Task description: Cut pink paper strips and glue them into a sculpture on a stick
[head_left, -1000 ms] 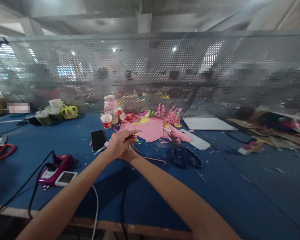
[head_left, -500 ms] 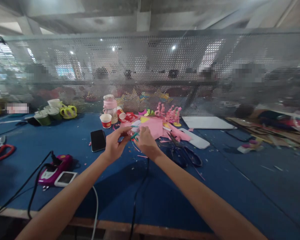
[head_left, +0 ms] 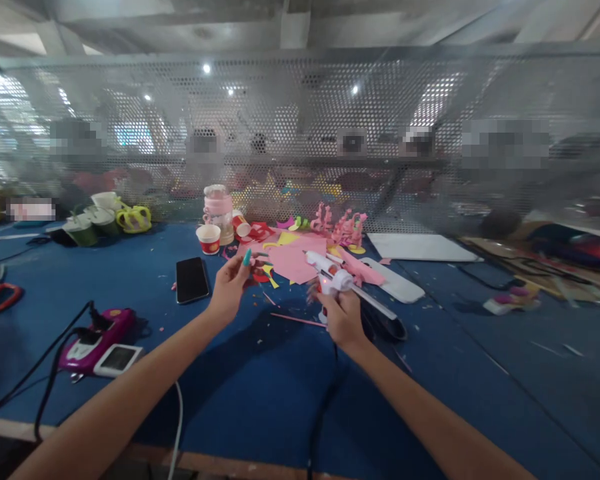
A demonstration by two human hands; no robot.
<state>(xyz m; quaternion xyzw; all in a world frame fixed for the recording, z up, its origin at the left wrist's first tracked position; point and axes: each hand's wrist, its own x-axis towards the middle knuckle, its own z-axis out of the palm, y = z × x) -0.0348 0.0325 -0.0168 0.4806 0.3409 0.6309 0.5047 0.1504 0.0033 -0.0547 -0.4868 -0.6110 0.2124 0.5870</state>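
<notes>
My right hand (head_left: 344, 315) is wrapped round a white hot glue gun (head_left: 330, 272), whose nozzle points up and left over the pink paper sheets (head_left: 295, 259). A long white glue stick juts from its back end. The fingers of my left hand (head_left: 233, 283) are closed on a small teal piece (head_left: 247, 258), held upright left of the pink paper. Yellow and red paper scraps (head_left: 269, 273) lie just beyond that hand. Dark-handled scissors (head_left: 393, 327) rest partly hidden behind my right hand.
Left of my hands are a black phone (head_left: 191, 280), a purple power strip (head_left: 100, 340) and red-handled scissors (head_left: 0, 299). Paper cups (head_left: 209, 239), a jar (head_left: 218, 213) and pink curled-paper pieces (head_left: 347, 228) stand near the mesh divider (head_left: 300, 120). Cables cross the front.
My hands have moved apart. My right hand has gone right and now holds the glue gun, while my left keeps a teal piece. The view has shifted slightly.
</notes>
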